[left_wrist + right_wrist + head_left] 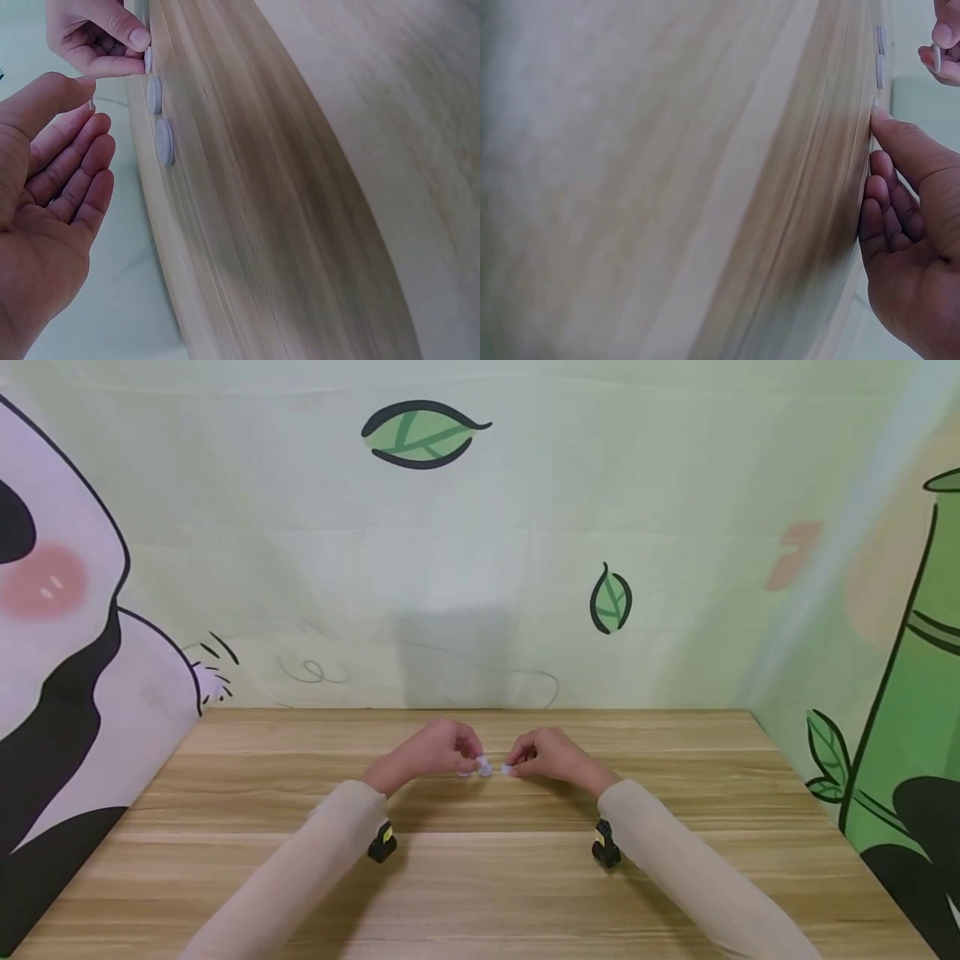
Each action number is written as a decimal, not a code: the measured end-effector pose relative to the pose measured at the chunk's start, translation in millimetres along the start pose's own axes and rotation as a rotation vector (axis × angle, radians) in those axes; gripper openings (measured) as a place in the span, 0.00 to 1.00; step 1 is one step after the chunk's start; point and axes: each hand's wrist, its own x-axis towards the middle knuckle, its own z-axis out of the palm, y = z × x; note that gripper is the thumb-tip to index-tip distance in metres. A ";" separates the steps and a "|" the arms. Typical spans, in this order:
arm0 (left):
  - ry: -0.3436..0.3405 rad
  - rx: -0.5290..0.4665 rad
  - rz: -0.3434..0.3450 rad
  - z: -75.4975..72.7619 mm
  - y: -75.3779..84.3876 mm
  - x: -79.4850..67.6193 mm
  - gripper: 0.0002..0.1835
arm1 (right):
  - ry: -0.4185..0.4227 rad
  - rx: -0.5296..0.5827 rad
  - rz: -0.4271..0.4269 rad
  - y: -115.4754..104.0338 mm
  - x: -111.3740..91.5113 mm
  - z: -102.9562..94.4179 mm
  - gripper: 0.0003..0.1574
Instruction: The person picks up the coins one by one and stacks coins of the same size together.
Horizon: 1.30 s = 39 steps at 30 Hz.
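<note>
Between thumb and fingertips my left hand (437, 748) pinches a small white disc (937, 58), raised off the wooden table (480, 877). Just below it, two more pale round discs lie side by side on the wood, a nearer disc (165, 142) and a middle disc (154, 95) in the left wrist view. These look layered, like thin pieces stacked. My right hand (553, 754) pinches the edge of another white disc (506, 770) that sits at the table surface, in line with the others. Its fingers partly cover that disc.
Behind the table's far edge stands a pale green backdrop (480, 543) with printed leaves. A panda print (67, 610) covers the left side and a bamboo print (907, 718) the right. Small black devices sit at both wrists.
</note>
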 end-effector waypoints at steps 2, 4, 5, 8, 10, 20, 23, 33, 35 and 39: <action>-0.003 -0.007 -0.004 1.6 0.9 1.3 0.04 | -0.001 0.001 -0.007 0.5 0.1 0.0 0.04; -0.008 -0.009 -0.008 2.9 1.2 2.5 0.04 | -0.005 0.001 -0.004 0.8 0.1 0.1 0.04; -0.010 -0.009 -0.012 3.5 1.4 3.0 0.04 | -0.006 0.002 -0.002 1.0 0.1 0.2 0.04; -0.017 -0.014 -0.025 4.9 1.5 4.5 0.04 | -0.013 0.007 0.005 1.0 0.0 0.8 0.04; -0.019 -0.011 -0.032 5.6 1.8 5.8 0.04 | -0.014 0.012 0.001 1.5 -0.1 1.0 0.04; -0.022 -0.002 -0.029 11.2 4.3 13.0 0.04 | -0.025 0.018 -0.015 3.3 0.7 0.7 0.03; -0.031 -0.018 -0.036 13.8 5.8 15.1 0.04 | -0.025 0.029 -0.023 2.6 0.1 0.2 0.04; -0.051 -0.007 -0.072 21.3 7.5 25.3 0.04 | -0.030 0.028 -0.038 -0.5 -0.2 -0.6 0.04; -0.056 -0.006 -0.084 21.9 7.8 26.9 0.04 | -0.032 0.023 -0.028 0.2 0.7 -0.4 0.04; -0.057 0.009 -0.097 22.1 10.0 28.5 0.04 | -0.035 0.029 -0.005 1.2 2.8 -0.4 0.04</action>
